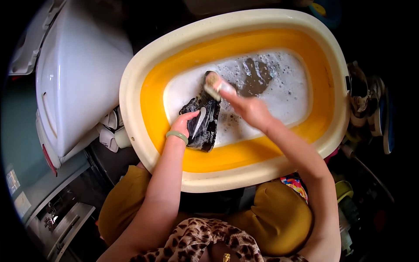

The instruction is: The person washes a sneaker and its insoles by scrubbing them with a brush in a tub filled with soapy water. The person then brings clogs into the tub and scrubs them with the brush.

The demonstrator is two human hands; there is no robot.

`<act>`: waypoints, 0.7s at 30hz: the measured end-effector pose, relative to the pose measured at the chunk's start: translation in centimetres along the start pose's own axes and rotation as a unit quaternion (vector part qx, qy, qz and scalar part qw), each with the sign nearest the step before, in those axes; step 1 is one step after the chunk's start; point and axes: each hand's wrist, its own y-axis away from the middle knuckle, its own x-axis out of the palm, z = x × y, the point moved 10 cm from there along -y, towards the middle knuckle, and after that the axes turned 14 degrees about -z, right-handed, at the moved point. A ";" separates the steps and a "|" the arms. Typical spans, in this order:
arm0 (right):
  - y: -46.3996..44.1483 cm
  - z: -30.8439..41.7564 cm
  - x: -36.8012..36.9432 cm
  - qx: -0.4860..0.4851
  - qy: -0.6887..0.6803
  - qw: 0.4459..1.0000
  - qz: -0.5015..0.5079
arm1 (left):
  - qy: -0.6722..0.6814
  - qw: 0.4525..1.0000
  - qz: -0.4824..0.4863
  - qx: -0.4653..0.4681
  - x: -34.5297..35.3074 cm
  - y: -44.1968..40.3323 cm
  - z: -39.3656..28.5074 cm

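Observation:
A black shoe (211, 115) with a white swoosh lies tilted over the soapy water (286, 94) in a yellow and cream tub (235, 174). My left hand (188, 122), with a green bangle at the wrist, is wrapped round the shoe's lower left side. On the upper end of the shoe rests a small brush (212, 92), blurred by motion. My right hand (244, 107) is closed on that brush, its fingers partly smeared. White foam clings to the shoe, and grey-brown water shows through the suds right of it.
A white appliance or container (83, 65) stands left of the tub, with pale shoes (108, 136) beside it. More shoes (371, 102) are along the tub's right side. A green container (344, 189) is at the lower right. My knees are against the tub's near edge.

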 end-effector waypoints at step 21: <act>2.4 -0.7 2.3 -0.067 0.090 0.982 0.149 | -0.008 1.000 -0.015 -0.019 1.4 1.0 0.7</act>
